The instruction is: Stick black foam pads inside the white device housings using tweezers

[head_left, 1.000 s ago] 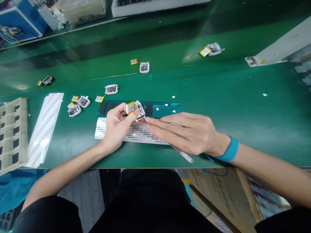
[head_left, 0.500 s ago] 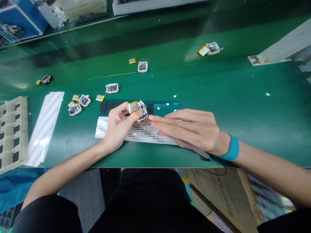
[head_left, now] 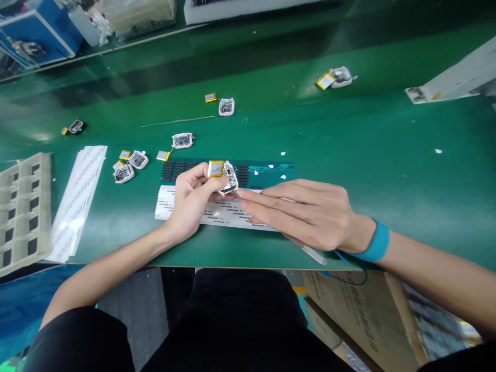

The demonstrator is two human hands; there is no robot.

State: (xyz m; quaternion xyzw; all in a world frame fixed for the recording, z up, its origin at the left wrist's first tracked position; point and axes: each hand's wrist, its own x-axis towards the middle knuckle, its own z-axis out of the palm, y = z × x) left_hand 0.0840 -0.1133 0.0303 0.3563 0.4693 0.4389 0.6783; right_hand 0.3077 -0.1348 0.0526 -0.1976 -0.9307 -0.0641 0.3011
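My left hand (head_left: 189, 201) pinches a white smartwatch case (head_left: 231, 179) with its circuit board exposed. A yellow-edged battery (head_left: 216, 168) lies against the case by my thumb. My right hand (head_left: 310, 212) is closed on slim metal tweezers (head_left: 306, 251); their back end shows below the palm, and their tip is at the lower edge of the case, partly hidden by my fingers. Beneath both hands lie a white printed adhesive sheet (head_left: 166, 202) and a sheet of black strips (head_left: 178, 169).
More open watch cases with batteries lie on the green bench: one (head_left: 182, 140) nearby, another (head_left: 227, 107) farther back, one (head_left: 341, 77) at right. At left are white label strips (head_left: 83, 191) and a beige compartment tray (head_left: 25, 206). A grey post (head_left: 457, 77) stands right.
The tweezers' back end has swung down and left, and the right hand's fingers have shifted slightly. The left hand keeps its hold on the watch case. The whole view has drifted a little.
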